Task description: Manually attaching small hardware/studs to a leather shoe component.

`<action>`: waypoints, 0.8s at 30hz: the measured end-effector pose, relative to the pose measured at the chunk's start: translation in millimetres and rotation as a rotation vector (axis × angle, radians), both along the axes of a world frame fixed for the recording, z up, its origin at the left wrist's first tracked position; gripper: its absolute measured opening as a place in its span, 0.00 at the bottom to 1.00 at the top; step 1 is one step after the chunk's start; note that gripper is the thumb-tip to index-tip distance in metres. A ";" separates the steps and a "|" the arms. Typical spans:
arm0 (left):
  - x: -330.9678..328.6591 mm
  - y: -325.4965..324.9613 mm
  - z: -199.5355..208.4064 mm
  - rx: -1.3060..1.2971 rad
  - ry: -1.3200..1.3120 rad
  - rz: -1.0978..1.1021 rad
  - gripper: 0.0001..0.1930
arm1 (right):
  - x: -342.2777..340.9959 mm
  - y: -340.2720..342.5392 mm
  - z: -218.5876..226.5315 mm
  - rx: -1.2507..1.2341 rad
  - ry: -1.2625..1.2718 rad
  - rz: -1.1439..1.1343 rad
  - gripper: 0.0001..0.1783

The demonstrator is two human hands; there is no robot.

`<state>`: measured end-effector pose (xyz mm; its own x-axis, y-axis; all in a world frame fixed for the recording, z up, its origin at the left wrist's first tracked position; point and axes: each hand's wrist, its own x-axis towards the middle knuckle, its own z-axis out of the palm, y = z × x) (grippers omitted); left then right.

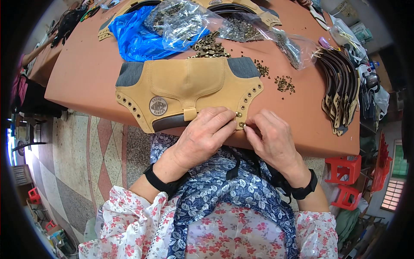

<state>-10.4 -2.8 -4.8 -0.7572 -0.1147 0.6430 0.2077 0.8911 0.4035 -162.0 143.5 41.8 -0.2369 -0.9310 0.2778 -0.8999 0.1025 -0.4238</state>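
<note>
A tan boot upper (172,93) with dark grey corner patches and a round badge lies at the table's near edge. Eyelets line its left side and the upper part of its right side. Two brass lace hooks (242,124) sit at its lower right corner. My left hand (205,134) closes over the near edge of the upper, its fingertips beside the hooks and its thumb hidden. The fingers of my right hand (269,134) are pinched at the lowest hook, touching it from the right.
Loose brass hooks (211,46) and small brass rivets (284,84) are scattered beyond the upper. Behind them lie a blue plastic bag (133,36) and clear bags of metal fittings (243,29). Stacked uppers (338,93) lie at the right. Red stools (345,168) stand beside the table (82,82).
</note>
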 end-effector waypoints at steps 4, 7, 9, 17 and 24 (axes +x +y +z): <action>0.4 1.9 6.0 -0.048 -0.006 0.015 0.16 | 5.2 -1.0 1.0 0.010 -0.001 -0.053 0.07; -0.2 2.9 5.8 -0.049 -0.001 0.026 0.16 | 8.0 -1.8 -0.3 0.033 -0.045 -0.085 0.07; 0.4 4.1 4.4 -0.038 -0.003 0.037 0.16 | 11.2 -2.7 1.2 0.038 -0.066 -0.099 0.07; -1.5 4.3 4.4 0.018 -0.012 0.037 0.15 | 15.4 -0.4 1.6 0.047 -0.201 -0.130 0.06; -1.3 7.8 8.2 0.062 -0.028 0.058 0.19 | 6.2 7.1 -2.1 -0.094 -0.203 -0.105 0.04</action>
